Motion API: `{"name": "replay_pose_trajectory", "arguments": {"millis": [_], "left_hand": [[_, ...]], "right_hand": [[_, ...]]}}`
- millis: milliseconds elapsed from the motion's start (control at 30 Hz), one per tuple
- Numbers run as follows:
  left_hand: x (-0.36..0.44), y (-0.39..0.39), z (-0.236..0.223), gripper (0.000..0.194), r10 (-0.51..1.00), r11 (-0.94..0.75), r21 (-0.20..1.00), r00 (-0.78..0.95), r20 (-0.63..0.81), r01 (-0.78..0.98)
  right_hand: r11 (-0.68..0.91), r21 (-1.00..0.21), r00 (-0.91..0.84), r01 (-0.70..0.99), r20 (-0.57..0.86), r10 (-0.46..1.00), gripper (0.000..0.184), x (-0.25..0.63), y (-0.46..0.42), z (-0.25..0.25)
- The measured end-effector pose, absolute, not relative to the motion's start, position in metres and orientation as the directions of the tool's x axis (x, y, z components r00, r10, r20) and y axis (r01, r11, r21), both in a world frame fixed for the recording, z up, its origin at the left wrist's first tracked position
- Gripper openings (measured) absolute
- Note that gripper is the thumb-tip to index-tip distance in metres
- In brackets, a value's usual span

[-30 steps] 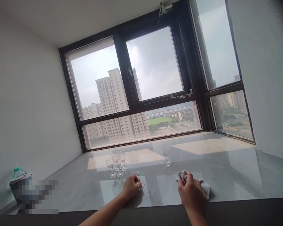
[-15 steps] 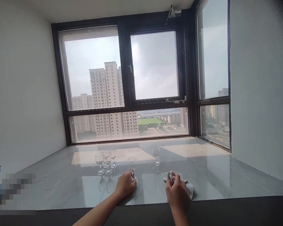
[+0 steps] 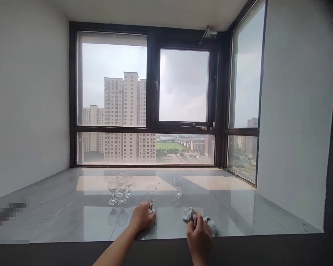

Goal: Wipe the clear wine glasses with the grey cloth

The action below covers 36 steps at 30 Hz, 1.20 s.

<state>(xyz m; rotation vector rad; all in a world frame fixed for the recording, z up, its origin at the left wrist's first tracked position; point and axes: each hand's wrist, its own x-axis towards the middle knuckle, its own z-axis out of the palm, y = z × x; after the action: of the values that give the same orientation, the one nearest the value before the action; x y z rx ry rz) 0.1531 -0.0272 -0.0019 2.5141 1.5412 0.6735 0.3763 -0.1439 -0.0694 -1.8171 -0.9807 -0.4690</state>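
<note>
Glossy grey windowsill, front edge: left hand grips an upright wine glass, apparently by the stem; right hand clutches a crumpled grey cloth near that edge.

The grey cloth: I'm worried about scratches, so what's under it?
The glossy grey sill shows around the grey cloth, which the right hand grips. Whatever lies directly beneath its folds, or behind the hand, is covered and can't be told.
</note>
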Motion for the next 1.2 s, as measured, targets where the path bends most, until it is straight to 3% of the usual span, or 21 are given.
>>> {"name": "replay_pose_trajectory", "arguments": {"millis": [167,533,700,900,1200], "left_hand": [[0.153,-0.026,-0.002,0.022,0.873,-0.472,0.329,0.382,0.304,0.818],[0.152,-0.017,-0.009,0.025,0.857,-0.495,0.298,0.401,0.325,0.816],[0.153,-0.021,-0.006,0.024,0.854,-0.497,0.282,0.404,0.328,0.821],[0.153,-0.023,-0.007,0.026,0.853,-0.494,0.271,0.4,0.334,0.826],[0.154,-0.025,-0.002,0.027,0.865,-0.481,0.268,0.401,0.301,0.835]], "right_hand": [[-0.097,-0.543,0.528,0.834,0.735,0.426,0.035,0.379,-0.149,-0.083],[-0.117,-0.586,0.585,0.802,0.731,0.351,0.034,0.371,-0.142,-0.083],[-0.086,-0.495,0.499,0.865,0.828,0.255,0.032,0.38,-0.135,-0.098],[-0.072,-0.303,0.309,0.95,0.945,0.105,0.032,0.387,-0.13,-0.113],[-0.004,-0.282,0.28,0.959,0.949,0.145,0.037,0.393,-0.137,-0.116]]}}
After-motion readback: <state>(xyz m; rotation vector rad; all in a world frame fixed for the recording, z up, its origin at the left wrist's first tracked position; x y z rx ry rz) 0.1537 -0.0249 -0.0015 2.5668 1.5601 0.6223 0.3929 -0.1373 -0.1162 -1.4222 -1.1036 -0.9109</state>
